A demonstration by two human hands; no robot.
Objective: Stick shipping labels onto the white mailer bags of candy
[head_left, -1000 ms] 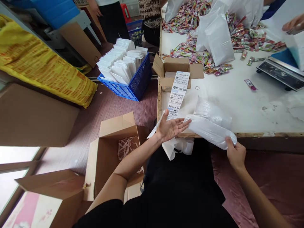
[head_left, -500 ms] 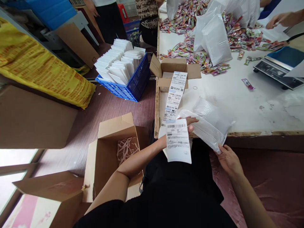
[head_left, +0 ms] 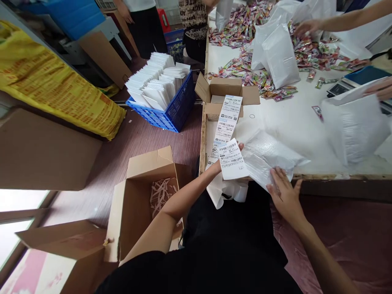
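shipping label (head_left: 233, 161) hides most of left hand (head_left: 241, 146), grip can't be told; right hand (head_left: 286, 196) spread flat, unclenched, on white poly mailer (head_left: 266, 152) at table edge (head_left: 339, 177); label's small print unreadable.

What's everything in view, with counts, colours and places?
table: one, white, upper right
small carton: one, brown, table's left side
label strip: one, white, over small carton's near side
label: one, white, table's near-left corner
near bag: one, white, table's near edge
packets: many, multicoloured, table's far half
other bags: several, white, among packets
blurred bag: one, white, table's right
scale: one, black-blue, table's right
crates: two, blue, left of table
envelopes: many, white, nearer crate
other cartons: several, mostly brown, left
sack: one, yellow, left
cloth: one, pink, lower right
other people: several, mixed clothing, top and right
left hand: one, bare, partly behind label
right hand: one, bare, on near bag
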